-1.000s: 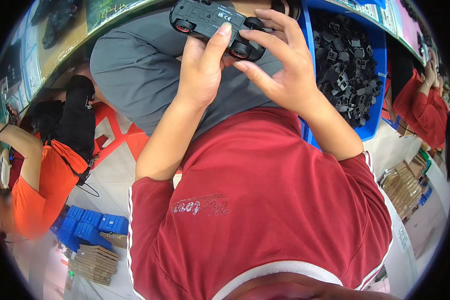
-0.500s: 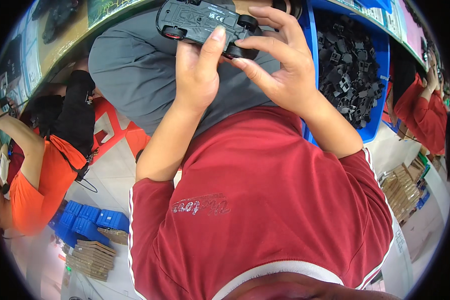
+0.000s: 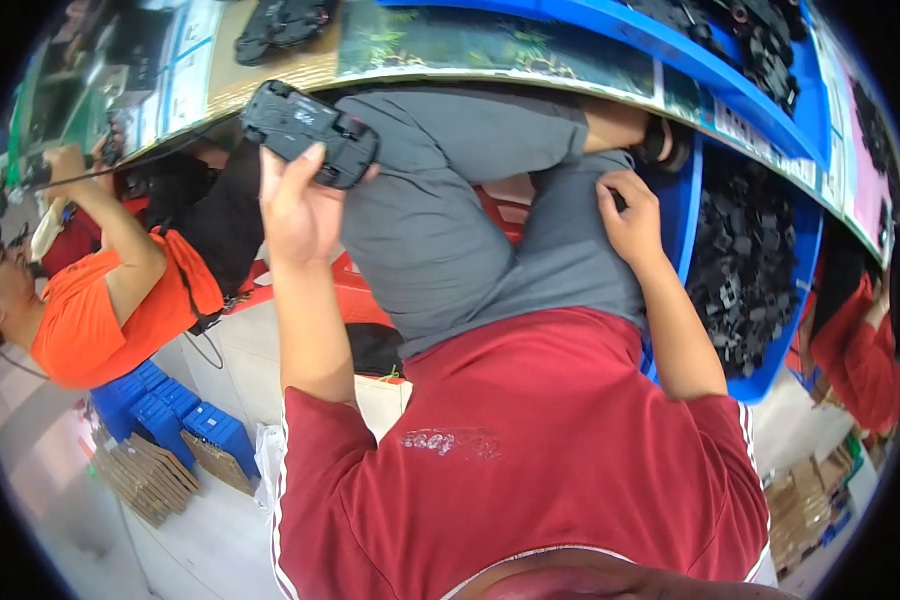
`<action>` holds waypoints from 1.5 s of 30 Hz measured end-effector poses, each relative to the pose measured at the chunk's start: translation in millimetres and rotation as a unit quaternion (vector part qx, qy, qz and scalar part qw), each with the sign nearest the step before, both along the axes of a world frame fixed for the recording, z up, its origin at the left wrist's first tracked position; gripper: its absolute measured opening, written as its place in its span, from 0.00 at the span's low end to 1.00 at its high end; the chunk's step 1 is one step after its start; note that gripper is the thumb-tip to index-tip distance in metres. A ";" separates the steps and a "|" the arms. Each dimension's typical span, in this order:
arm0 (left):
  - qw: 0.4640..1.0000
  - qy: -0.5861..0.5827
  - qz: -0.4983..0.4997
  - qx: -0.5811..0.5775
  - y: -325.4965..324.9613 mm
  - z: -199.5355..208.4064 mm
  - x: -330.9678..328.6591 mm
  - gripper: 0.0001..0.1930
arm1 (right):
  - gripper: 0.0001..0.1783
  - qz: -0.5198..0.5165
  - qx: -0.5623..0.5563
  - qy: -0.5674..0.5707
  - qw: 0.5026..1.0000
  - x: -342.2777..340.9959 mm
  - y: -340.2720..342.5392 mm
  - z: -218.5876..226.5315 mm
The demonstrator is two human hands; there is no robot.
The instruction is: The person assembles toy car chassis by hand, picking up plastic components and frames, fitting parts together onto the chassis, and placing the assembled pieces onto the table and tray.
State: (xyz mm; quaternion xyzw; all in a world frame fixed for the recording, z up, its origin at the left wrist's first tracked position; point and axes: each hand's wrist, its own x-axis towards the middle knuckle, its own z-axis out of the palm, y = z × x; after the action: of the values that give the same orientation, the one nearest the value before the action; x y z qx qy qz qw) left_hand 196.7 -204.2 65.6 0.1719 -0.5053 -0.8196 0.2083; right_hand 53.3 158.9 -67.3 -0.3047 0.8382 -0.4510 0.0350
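A black toy car point(image 3: 305, 125) lies underside up in my left hand point(image 3: 303, 215), which grips its near side with the thumb on the base. It is above my left knee, just short of the bench's edge. My right hand point(image 3: 633, 222) rests on my right thigh, apart from the car. Its fingers are curled round, with a dark spot between thumb and fingers; whether that is a small part or shadow I cannot make out. To its right stands a blue bin point(image 3: 682, 215) of small black plastic parts point(image 3: 740, 270).
The bench point(image 3: 500, 75) runs across the top, with more black car bodies point(image 3: 282, 28) at its left and a blue tray point(image 3: 715, 65) of black parts at right. A person in orange point(image 3: 110, 320) sits at left; red sleeves point(image 3: 855, 350) show at far right. Blue boxes point(image 3: 175, 415) stand on the floor.
My right hand has let go of the car and dropped to my right thigh. The left hand has carried the car leftward, nearer the bench edge. The view has shifted, showing more bench.
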 end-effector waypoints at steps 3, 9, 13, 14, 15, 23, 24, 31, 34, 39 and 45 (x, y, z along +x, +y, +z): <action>0.987 -0.062 0.106 -0.104 -62.4 17.5 9.7 0.22 | 0.04 -0.012 0.003 -0.036 0.999 0.2 -7.2 10.5; 0.945 -0.164 0.212 -0.185 -226.2 3.5 -0.3 0.18 | 0.04 -0.003 0.028 -0.046 0.999 -8.8 -24.6 7.9; 0.953 -0.163 0.217 -0.134 -248.8 -8.2 -44.3 0.17 | 0.04 -0.015 0.033 -0.045 0.998 -6.9 -29.2 6.8; 0.944 -0.193 0.211 -0.164 -248.9 -9.5 -55.6 0.17 | 0.04 -0.016 0.029 -0.048 0.998 -6.2 -28.5 7.1; 0.933 -0.222 0.205 -0.194 -248.6 -11.0 -67.1 0.17 | 0.04 -0.018 0.024 -0.051 0.998 -6.0 -27.6 7.0; 0.872 -0.262 0.172 -0.376 -265.4 -27.9 -80.4 0.24 | 0.04 -0.027 0.039 -0.049 0.998 -9.2 -27.0 5.9; 0.830 -0.281 0.195 -0.441 -262.0 -27.7 -76.8 0.25 | 0.04 -0.025 0.036 -0.055 0.998 -9.2 -26.3 5.8; 0.733 -0.216 0.258 -0.592 -182.5 -32.1 -29.9 0.24 | 0.03 -0.013 -0.046 -0.095 0.994 -13.4 -9.3 35.4; 0.793 -0.145 0.252 -0.536 -91.0 -44.5 -21.9 0.17 | 0.02 -0.069 -0.068 0.086 0.992 -40.6 19.0 101.8; 0.686 -0.156 0.090 -0.705 15.5 -36.9 -33.7 0.09 | 0.04 -0.161 -0.001 0.208 0.965 -105.7 49.6 189.6; 0.691 -0.131 0.028 -0.711 43.6 -27.8 -60.4 0.08 | 0.34 -0.088 0.212 0.135 0.964 -202.3 53.2 207.9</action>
State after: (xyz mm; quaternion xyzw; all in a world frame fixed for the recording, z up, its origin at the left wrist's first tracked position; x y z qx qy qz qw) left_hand 136.3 -160.7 37.8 0.0925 -0.9538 -0.1786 0.2231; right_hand -149.1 212.1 140.6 -0.2732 0.9351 -0.2189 -0.0546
